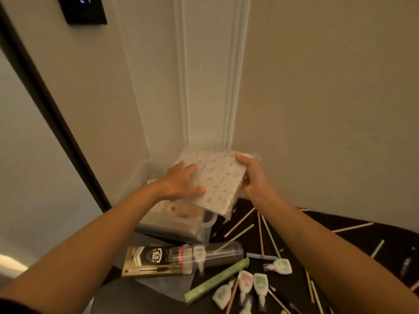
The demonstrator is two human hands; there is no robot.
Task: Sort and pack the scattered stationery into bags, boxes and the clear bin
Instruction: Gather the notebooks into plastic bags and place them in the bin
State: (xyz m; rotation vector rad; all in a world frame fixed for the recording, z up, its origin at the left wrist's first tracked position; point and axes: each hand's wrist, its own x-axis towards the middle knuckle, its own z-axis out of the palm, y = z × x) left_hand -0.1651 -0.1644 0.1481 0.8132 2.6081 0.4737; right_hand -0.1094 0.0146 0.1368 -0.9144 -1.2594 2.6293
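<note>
The speckled packet [217, 175], a flat square pack in clear wrap, is held tilted in the air over the far right corner of the clear bin [172, 233], at about 12 o'clock from the person. The left hand [181, 182] lies flat on its upper face, fingers straight and spread, its grip apart. The right hand [256, 177] has its grip clamped on the packet's right edge, fingers curled behind it. The packet's print is only pale with tan flecks, and no words can be read. The bin's contents are half hidden by the left hand and packet, showing only as pale, blurred shapes. Just nearer than the bin, a gold-and-black box [149, 260] reads "0.5 mm"; its smaller lettering is too fine to read. A clear tube [217, 250] lies across the box's right end. At 5 o'clock a long green pack [217, 278] lies beside several small white dispensers [260, 284] with green or pink labels, their writing illegible. Thin sticks [269, 234] lie scattered over the dark surface [385, 234], partly covered by the right forearm. At 11 o'clock a black wall panel [82, 7] shows blue glowing marks, cut off by the frame.
</note>
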